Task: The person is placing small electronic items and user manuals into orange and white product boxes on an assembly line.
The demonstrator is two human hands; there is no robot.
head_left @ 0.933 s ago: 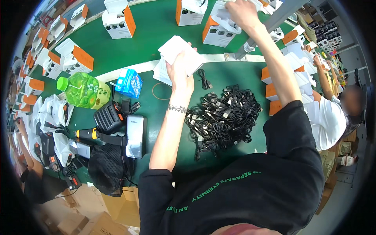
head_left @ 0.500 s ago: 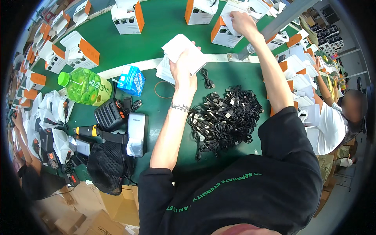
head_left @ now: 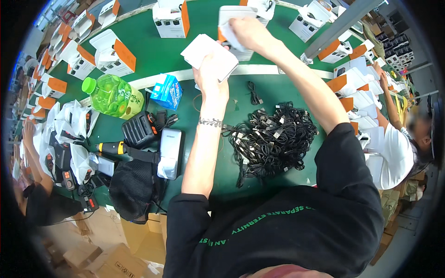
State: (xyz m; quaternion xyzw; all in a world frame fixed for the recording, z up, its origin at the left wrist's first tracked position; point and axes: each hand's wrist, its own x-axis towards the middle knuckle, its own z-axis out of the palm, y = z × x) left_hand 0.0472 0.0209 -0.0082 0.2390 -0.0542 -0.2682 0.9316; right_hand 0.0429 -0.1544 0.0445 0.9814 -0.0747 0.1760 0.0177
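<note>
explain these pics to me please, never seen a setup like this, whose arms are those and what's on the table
There is no machine here: the arms belong to a person working bare-handed. Each picture comes from a wide fisheye camera on that person's head, looking down, so straight edges bend.

The left hand holds a stack of white cards. The right hand is at an open white-and-orange box; whether its fingers grip anything is hard to tell.

On the green table lie a heap of black USB cables, a green-capped bottle, a blue carton and a black mesh bag. More open boxes stand around. At the right edge is a co-worker in white.
</note>
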